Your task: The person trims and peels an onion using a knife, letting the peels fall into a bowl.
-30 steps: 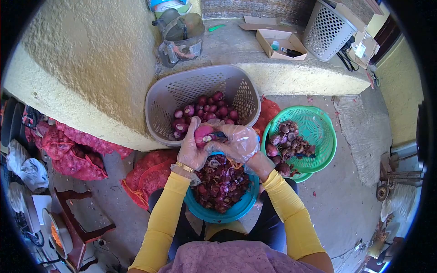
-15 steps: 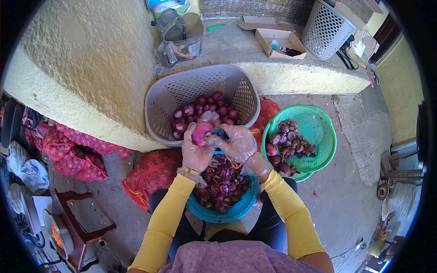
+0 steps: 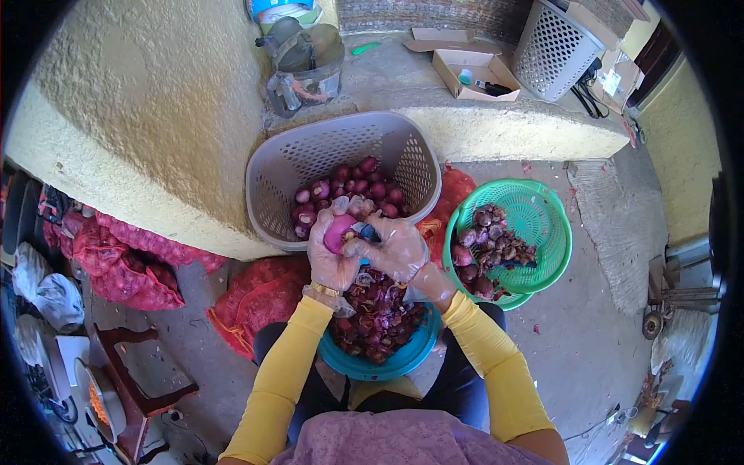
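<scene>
A bright purple-red onion (image 3: pixel 338 234) is held in my left hand (image 3: pixel 330 260), which wears a clear plastic glove. My right hand (image 3: pixel 399 249), gloved too, is closed round a small dark-handled tool (image 3: pixel 367 232), its tip against the onion; the blade is hardly visible. Both hands are over the near rim of a grey basket (image 3: pixel 341 139) that holds several red onions. Below them, a blue basin (image 3: pixel 415 360) between my knees contains dark red skins. A green colander (image 3: pixel 552 225) on the right holds unpeeled onions and scraps.
Red mesh sacks of onions lie left (image 3: pixel 260 302) and behind the colander. A low wooden frame (image 3: pixel 143 395) stands at the lower left. On the concrete ledge (image 3: pixel 395 77) are a bucket (image 3: pixel 322 70), an open cardboard box (image 3: pixel 477 75) and a white basket (image 3: pixel 554 54).
The hands have shifted slightly, with the right one now lower and nearer the left. The onion has turned in the left hand, and its surface now shows less of the dark tool.
</scene>
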Demonstrator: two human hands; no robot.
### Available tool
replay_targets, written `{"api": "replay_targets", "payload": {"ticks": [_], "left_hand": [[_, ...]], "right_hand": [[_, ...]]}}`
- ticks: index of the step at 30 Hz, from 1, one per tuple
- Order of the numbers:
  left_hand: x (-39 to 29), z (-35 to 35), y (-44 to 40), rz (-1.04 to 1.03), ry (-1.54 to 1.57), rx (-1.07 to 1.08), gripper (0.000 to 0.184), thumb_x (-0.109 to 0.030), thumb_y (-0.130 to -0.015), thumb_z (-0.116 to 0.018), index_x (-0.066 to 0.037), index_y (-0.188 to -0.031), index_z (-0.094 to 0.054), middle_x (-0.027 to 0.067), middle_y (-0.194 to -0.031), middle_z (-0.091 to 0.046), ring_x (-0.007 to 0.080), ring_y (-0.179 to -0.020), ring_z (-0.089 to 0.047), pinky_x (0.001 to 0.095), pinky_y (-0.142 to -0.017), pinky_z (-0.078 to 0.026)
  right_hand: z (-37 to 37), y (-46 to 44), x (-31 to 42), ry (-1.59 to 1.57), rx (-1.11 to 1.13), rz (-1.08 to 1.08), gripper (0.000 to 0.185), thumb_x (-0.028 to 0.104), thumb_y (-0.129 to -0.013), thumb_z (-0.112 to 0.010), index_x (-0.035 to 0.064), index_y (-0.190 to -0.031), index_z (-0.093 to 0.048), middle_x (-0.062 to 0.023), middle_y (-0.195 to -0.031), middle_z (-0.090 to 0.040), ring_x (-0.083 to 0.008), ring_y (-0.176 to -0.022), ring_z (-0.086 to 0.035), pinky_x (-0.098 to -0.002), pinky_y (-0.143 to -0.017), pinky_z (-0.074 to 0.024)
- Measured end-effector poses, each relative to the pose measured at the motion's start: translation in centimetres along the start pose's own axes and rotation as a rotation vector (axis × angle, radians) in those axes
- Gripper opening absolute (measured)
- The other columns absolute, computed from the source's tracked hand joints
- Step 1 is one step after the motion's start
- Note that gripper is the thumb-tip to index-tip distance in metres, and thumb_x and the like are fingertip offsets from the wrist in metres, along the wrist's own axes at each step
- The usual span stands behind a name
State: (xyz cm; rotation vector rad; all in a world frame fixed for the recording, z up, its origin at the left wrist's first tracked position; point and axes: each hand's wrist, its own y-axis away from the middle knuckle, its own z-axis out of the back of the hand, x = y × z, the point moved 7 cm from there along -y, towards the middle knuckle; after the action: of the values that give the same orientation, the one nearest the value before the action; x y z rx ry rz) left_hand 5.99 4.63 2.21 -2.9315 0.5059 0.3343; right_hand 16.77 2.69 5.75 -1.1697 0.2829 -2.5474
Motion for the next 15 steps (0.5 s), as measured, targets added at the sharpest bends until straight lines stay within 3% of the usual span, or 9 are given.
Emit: {"api": "replay_targets", "payload": {"ticks": [2, 5, 7, 10, 13, 15], "left_hand": [[-0.4, 0.1, 0.2, -0.063, -0.049, -0.04, 0.021, -0.029, -0.097, -0.064, -0.01, -0.098, -0.054, 0.0084, -0.108, -0.054, 0.0315, -0.122, -0.049, 0.0495, -0.114, -0.038], [-0.4, 0.4, 0.2, -0.077, -0.041, -0.05, 0.024, -0.029, -0.098, -0.065, -0.006, -0.102, -0.057, 0.0111, -0.11, -0.057, 0.0305, -0.118, -0.053, 0.0425, -0.107, -0.044], [-0.4, 0.2, 0.3, -0.098, -0.112, -0.101, 0.019, -0.027, -0.096, -0.066, -0.011, -0.097, -0.056, 0.0082, -0.107, -0.054, 0.0314, -0.114, -0.051, 0.0495, -0.111, -0.039], [-0.2, 0.4, 0.0, 0.028, -0.122, -0.117, 0.019, -0.027, -0.095, -0.067, -0.011, -0.094, -0.055, 0.007, -0.106, -0.054, 0.0288, -0.112, -0.052, 0.0497, -0.109, -0.04], [-0.3, -0.8, 0.0, -0.026, -0.115, -0.016, 0.02, -0.027, -0.096, -0.067, -0.012, -0.096, -0.054, 0.0057, -0.105, -0.054, 0.0273, -0.109, -0.053, 0.0491, -0.106, -0.041], [-0.4, -0.3, 0.1, -0.021, -0.132, -0.056, 0.02, -0.027, -0.096, -0.067, -0.012, -0.095, -0.053, 0.0048, -0.105, -0.054, 0.0265, -0.108, -0.053, 0.0487, -0.107, -0.041]], "right_hand": [[-0.2, 0.0, -0.1, -0.084, 0.001, -0.02, 0.049, 0.055, -0.087, -0.073, 0.0069, -0.098, -0.073, -0.0214, -0.077, -0.068, -0.0424, -0.074, -0.067, -0.0492, -0.068, -0.0522], [-0.4, 0.0, -0.4, -0.145, 0.049, -0.083, 0.045, 0.052, -0.091, -0.07, 0.0072, -0.095, -0.074, -0.022, -0.078, -0.068, -0.0429, -0.075, -0.067, -0.0496, -0.068, -0.0517], [-0.5, 0.0, -0.7, -0.184, 0.059, -0.098, 0.044, 0.05, -0.093, -0.068, 0.007, -0.094, -0.074, -0.022, -0.078, -0.068, -0.043, -0.075, -0.066, -0.0497, -0.068, -0.0516], [-0.7, -0.1, -1.4, -0.259, 0.063, -0.084, 0.042, 0.047, -0.096, -0.066, 0.0068, -0.091, -0.074, -0.0218, -0.078, -0.068, -0.0429, -0.075, -0.066, -0.0498, -0.068, -0.0514], [-0.6, -0.1, -1.4, -0.246, 0.058, -0.053, 0.041, 0.046, -0.096, -0.066, 0.0065, -0.089, -0.074, -0.0215, -0.077, -0.067, -0.0424, -0.074, -0.066, -0.0504, -0.067, -0.0511], [-0.4, -0.1, -1.2, -0.197, 0.057, -0.05, 0.041, 0.046, -0.096, -0.066, 0.0062, -0.087, -0.073, -0.0213, -0.076, -0.067, -0.042, -0.073, -0.066, -0.0508, -0.067, -0.0509]]}}
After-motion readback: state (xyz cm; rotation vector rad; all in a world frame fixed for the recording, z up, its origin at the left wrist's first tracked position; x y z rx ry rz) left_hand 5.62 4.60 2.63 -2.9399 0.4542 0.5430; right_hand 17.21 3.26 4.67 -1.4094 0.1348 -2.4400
